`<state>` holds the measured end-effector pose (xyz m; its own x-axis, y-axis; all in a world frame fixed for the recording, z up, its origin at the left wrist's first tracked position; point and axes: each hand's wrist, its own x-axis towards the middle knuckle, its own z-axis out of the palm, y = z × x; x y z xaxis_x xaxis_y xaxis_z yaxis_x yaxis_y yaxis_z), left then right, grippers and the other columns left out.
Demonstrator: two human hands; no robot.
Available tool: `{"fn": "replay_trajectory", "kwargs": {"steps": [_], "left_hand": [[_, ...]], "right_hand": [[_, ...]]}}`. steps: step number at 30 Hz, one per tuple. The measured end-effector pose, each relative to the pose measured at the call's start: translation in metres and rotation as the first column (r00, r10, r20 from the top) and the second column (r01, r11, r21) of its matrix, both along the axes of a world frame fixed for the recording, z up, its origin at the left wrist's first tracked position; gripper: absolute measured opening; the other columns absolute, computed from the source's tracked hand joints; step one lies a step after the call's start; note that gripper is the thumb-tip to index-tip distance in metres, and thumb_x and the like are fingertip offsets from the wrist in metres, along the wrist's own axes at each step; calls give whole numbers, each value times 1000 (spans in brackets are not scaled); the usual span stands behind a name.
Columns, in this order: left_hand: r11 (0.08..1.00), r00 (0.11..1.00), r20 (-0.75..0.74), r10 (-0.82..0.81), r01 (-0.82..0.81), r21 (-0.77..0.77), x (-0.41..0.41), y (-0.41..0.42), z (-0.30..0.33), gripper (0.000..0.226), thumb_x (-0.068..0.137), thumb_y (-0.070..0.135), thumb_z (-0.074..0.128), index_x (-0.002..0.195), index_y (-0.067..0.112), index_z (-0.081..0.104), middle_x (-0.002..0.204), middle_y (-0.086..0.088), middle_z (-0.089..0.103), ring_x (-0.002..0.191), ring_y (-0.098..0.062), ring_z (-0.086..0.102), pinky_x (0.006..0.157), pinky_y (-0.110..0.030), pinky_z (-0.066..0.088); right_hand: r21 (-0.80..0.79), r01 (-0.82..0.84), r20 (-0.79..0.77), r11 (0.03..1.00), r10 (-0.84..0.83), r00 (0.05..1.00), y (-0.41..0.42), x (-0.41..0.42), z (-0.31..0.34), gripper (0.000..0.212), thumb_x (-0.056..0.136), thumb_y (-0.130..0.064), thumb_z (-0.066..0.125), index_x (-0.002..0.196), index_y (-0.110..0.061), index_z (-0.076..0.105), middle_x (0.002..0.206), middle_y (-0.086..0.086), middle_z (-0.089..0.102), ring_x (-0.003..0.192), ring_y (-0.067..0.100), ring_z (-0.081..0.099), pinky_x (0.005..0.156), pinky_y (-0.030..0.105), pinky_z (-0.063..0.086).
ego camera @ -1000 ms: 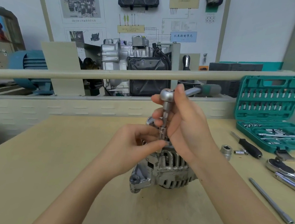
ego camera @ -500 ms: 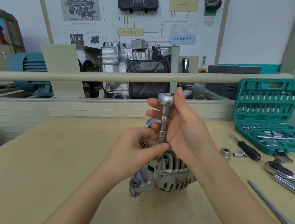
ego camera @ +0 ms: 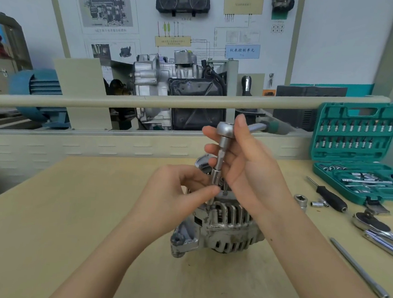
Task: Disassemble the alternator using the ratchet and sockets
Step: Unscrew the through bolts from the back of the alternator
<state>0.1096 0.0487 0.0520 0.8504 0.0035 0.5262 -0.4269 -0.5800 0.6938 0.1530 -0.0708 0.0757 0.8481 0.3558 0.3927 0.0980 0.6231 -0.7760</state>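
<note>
A silver alternator point(ego camera: 226, 226) stands on the wooden bench point(ego camera: 56, 220) in the middle of the view. A ratchet point(ego camera: 226, 130) with a knurled extension point(ego camera: 220, 160) stands upright over the alternator's top. Its green-tipped handle points away to the right. My right hand point(ego camera: 250, 167) wraps round the ratchet head and extension, thumb up by the head. My left hand point(ego camera: 177, 196) pinches the lower end of the extension, where the socket meets the alternator. The socket and the bolt under it are hidden by my fingers.
An open green socket case point(ego camera: 355, 147) stands at the back right. In front of it lie a loose socket point(ego camera: 300, 200), small adapters point(ego camera: 319, 203), a black-handled driver point(ego camera: 330, 197), a second ratchet point(ego camera: 377, 230) and a long extension bar point(ego camera: 359, 268). A rail point(ego camera: 124, 102) crosses behind the bench.
The ratchet handle has swung a little, and the tool and both hands have shifted slightly. Both hands keep their hold on it.
</note>
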Motion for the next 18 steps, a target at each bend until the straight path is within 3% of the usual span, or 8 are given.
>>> {"fn": "replay_trajectory", "kwargs": {"steps": [3,5,11,14,18], "left_hand": [[996,995,82,65,-70,50,-1,-7,-5,13,69,32,70,62,30,59,56,12,64,61,3,58,58,-8,43],[999,998,48,42,-44,30,-1,-8,-4,12,69,33,70,64,30,60,58,12,65,59,4,57,57,-7,42],[981,977,-153,-149,166,99,0,6,5,17,70,16,76,74,28,65,66,12,66,60,8,57,56,-4,38],[971,985,-124,-116,139,195,0,5,3,27,70,10,76,72,30,58,66,13,62,60,8,55,57,-4,38],[947,996,-75,-49,71,312,1,3,-1,30,73,15,74,72,33,49,68,10,62,65,6,54,59,-9,41]], "right_hand": [[16,117,23,993,-117,993,-1,-2,0,38,58,-35,66,82,-8,58,73,0,68,59,8,61,50,21,49],[12,148,37,989,-148,988,-2,-3,0,37,56,-33,69,80,-8,55,70,0,65,57,9,60,49,22,48],[-10,59,34,998,-59,998,-2,-4,2,29,63,-39,60,74,-12,64,72,-1,70,53,9,58,49,20,48],[-10,69,42,998,-69,997,-1,-4,2,27,65,-38,60,72,-13,65,71,0,69,52,10,58,48,20,48],[-16,63,62,998,-61,996,0,-5,1,27,65,-38,61,73,-12,65,72,-1,69,53,10,59,48,21,48]]}}
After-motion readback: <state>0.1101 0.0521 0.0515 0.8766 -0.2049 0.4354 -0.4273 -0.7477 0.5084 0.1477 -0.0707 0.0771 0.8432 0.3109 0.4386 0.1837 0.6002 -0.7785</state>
